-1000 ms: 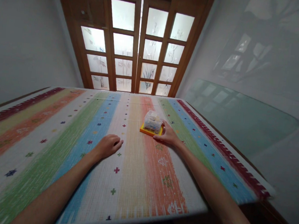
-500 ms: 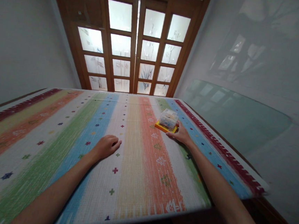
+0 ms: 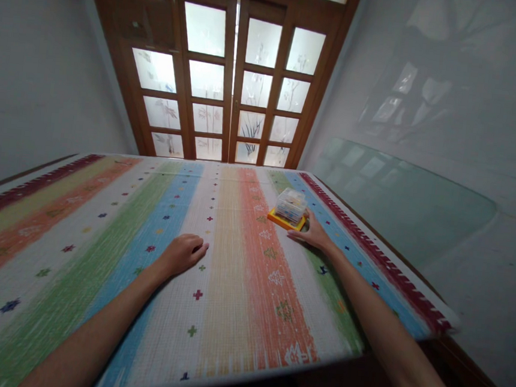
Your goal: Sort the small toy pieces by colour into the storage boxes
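Observation:
My left hand (image 3: 183,253) rests on the striped tablecloth (image 3: 228,275), left of the middle, with its fingers loosely curled in and nothing visible in them. Further off on the right stands a small stack of clear plastic boxes (image 3: 291,203) on a yellow tray-like base (image 3: 284,221). What the boxes contain is too small to make out. My right hand (image 3: 315,231) is at the near right corner of this stack, thumb stretched along the front and fingers at the right side. A narrow gap shows between the palm and the base; the fingertips are partly hidden.
The cloth covers a long table that reaches toward wooden doors (image 3: 231,113) with frosted panes. A pale green glass panel (image 3: 402,194) is by the right wall. The table's near edge (image 3: 241,382) runs close in front of me.
My right hand has drawn very slightly away from the stack, and the gap at its thumb looks wider. The boxes and my left hand stay in place; the view shifts a little.

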`<state>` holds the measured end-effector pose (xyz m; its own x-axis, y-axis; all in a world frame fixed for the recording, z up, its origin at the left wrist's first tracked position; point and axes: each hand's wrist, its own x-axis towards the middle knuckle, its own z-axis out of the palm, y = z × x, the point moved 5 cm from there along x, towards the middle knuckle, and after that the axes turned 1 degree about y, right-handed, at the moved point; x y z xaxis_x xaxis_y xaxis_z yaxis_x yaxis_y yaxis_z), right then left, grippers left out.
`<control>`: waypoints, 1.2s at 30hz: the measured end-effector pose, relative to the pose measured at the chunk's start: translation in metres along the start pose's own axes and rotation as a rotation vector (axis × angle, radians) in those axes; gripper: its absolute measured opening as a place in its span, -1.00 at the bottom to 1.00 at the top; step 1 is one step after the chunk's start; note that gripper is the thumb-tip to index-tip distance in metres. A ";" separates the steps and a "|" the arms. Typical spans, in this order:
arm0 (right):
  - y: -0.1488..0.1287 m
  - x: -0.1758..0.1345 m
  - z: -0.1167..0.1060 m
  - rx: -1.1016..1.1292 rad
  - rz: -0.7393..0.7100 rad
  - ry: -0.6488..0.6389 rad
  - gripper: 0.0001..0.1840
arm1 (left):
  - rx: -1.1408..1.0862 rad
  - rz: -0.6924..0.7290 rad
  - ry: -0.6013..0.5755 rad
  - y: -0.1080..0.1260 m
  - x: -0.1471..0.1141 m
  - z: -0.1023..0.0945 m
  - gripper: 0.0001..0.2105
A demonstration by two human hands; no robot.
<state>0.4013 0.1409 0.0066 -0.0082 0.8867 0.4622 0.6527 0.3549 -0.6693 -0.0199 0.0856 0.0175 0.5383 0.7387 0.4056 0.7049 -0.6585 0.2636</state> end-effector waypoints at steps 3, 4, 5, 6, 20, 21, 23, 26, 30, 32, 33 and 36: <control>-0.004 -0.005 -0.012 -0.070 -0.001 0.067 0.10 | 0.002 0.000 -0.007 0.000 0.000 -0.001 -0.60; -0.008 -0.007 -0.017 -0.112 -0.011 0.100 0.07 | 0.003 -0.003 -0.007 -0.001 0.000 -0.001 -0.61; -0.013 -0.009 -0.021 -0.162 -0.026 0.137 0.04 | 0.005 -0.006 -0.001 -0.001 0.000 -0.001 -0.62; -0.020 -0.011 -0.026 -0.218 -0.046 0.180 0.01 | 0.005 -0.009 0.017 -0.002 0.000 -0.002 -0.65; -0.143 -0.037 0.025 -0.244 -0.382 0.075 -0.36 | 0.024 0.097 0.083 0.002 0.004 0.009 -0.44; -0.144 -0.039 0.037 -0.235 -0.390 0.011 -0.35 | 0.020 0.096 0.068 0.002 0.005 0.010 -0.42; -0.142 -0.042 0.061 -0.212 -0.405 -0.114 -0.33 | 0.018 0.098 0.039 0.003 0.006 0.013 -0.41; -0.136 -0.049 0.090 -0.185 -0.429 -0.260 -0.31 | 0.022 0.105 0.013 0.005 0.008 0.016 -0.38; -0.128 -0.057 0.111 -0.143 -0.393 -0.393 -0.28 | 0.020 0.127 -0.053 0.006 0.007 0.020 -0.34; -0.125 -0.059 0.115 -0.132 -0.366 -0.430 -0.23 | 0.021 0.120 -0.105 0.005 0.007 0.022 -0.34; -0.124 -0.059 0.117 -0.134 -0.350 -0.442 -0.21 | 0.022 0.111 -0.135 0.005 0.007 0.024 -0.34; -0.119 -0.061 0.122 -0.156 -0.313 -0.480 -0.17 | 0.024 0.086 -0.239 0.005 0.006 0.028 -0.33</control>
<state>0.2318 0.0813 -0.0130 -0.5358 0.7948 0.2849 0.6676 0.6054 -0.4335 -0.0005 0.0905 -0.0029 0.6888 0.6950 0.2063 0.6611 -0.7189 0.2145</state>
